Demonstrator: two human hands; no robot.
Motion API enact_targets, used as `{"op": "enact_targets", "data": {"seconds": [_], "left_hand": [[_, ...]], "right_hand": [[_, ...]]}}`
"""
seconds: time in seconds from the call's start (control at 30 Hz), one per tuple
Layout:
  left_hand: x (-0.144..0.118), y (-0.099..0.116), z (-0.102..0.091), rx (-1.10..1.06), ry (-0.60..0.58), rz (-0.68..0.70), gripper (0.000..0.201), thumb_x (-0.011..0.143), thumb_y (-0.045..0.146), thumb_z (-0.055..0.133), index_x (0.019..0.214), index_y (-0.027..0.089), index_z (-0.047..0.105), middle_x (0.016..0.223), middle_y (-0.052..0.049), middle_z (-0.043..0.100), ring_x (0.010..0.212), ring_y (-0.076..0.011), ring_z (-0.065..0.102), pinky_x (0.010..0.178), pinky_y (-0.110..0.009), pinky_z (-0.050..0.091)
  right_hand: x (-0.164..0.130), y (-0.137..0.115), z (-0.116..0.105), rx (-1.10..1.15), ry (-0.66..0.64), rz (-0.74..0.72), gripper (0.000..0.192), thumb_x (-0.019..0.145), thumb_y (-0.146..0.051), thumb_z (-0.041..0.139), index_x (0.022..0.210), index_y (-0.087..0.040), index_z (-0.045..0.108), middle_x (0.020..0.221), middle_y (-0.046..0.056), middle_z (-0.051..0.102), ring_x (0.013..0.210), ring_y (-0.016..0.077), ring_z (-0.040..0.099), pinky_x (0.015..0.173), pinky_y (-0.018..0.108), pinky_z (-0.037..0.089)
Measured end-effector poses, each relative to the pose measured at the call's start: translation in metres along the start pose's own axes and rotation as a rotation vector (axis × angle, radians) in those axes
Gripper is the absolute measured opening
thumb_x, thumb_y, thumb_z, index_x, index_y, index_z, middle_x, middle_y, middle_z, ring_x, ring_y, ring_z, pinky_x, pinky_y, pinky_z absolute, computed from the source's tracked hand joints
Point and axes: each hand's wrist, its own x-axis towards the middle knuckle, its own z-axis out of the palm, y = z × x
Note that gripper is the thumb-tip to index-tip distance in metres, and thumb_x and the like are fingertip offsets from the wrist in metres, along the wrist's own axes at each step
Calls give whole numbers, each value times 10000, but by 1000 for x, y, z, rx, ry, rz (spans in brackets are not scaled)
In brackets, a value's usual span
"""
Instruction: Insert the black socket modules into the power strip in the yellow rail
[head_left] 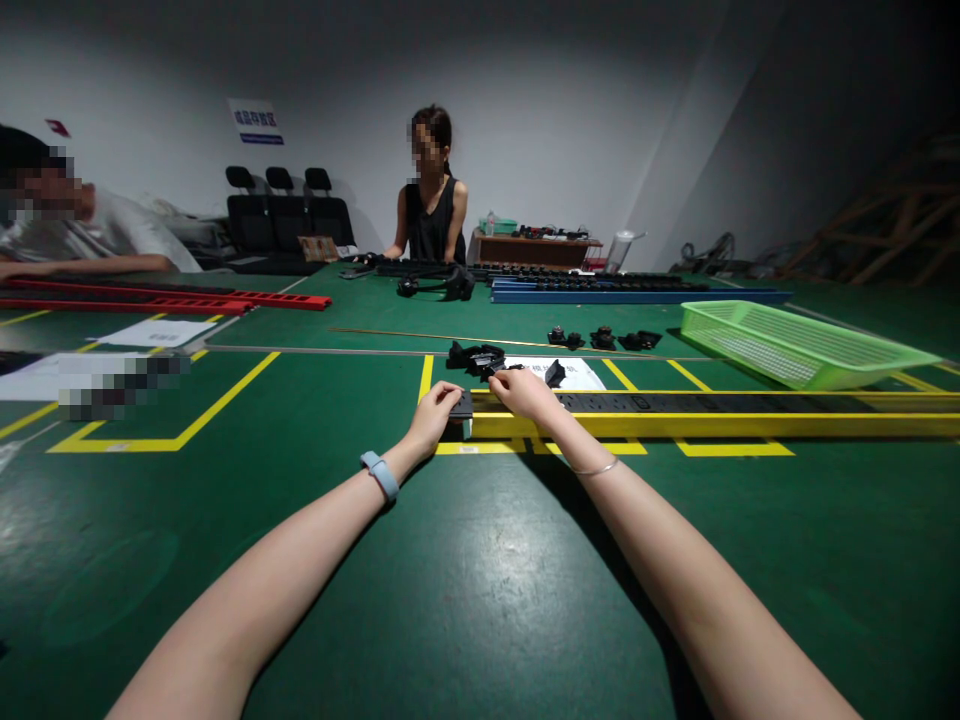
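Both hands meeting at the left end of a long yellow strip (712, 424) lying crosswise on the green table (480, 600).
The left hand (433, 412) is gripping the black end cap (461, 405); the right hand (525, 392) is pinching closed just beside it, and the strip is running away rightward.

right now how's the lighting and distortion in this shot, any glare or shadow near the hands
Head view: wide-angle bend, the yellow strip and table edges bow outward; corners darken. A soft glare patch sits on the green table between the forearms. Shadow falls under the right hand and its arm; the left hand at the strip's end is evenly lit. The far room is dim.
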Motion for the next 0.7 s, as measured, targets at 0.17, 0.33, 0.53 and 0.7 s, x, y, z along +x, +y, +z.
{"op": "enact_targets", "data": {"seconds": [0.17, 0.33, 0.53, 0.7], "left_hand": [[-1, 3, 0, 12, -32, 16, 195, 773, 337, 589, 836, 157, 632, 802, -24, 601, 690, -125, 543, 542, -195, 453], [3, -1, -1, -44, -46, -8, 193, 805, 302, 525, 849, 159, 646, 840, -41, 618, 721, -137, 561, 546, -202, 465], [1, -1, -2, -204, -141, -121, 231, 839, 234, 460, 985, 159, 622, 888, -55, 632, 714, -141, 592, 568, -236, 501], [-2, 1, 0, -238, -60, -130, 121, 848, 236, 514, 941, 164, 543, 875, -37, 599, 723, -129, 602, 605, -247, 525]], "right_hand": [[0, 1, 3, -6, -3, -2, 425, 957, -374, 330, 884, -157, 688, 846, 92, 699, 703, 162, 581, 602, 241, 292], [3, 2, 3, -21, 59, 17, 398, 946, -381, 364, 815, -172, 677, 781, 81, 691, 691, 176, 584, 604, 251, 302], [-20, -9, -3, -35, 628, -51, 369, 970, -303, 325, 840, -149, 635, 820, 107, 664, 836, 206, 572, 765, 293, 358], [-79, -38, 16, 126, 467, -288, 320, 946, -277, 388, 1194, -134, 529, 714, 24, 649, 611, 137, 574, 616, 233, 370]]}}
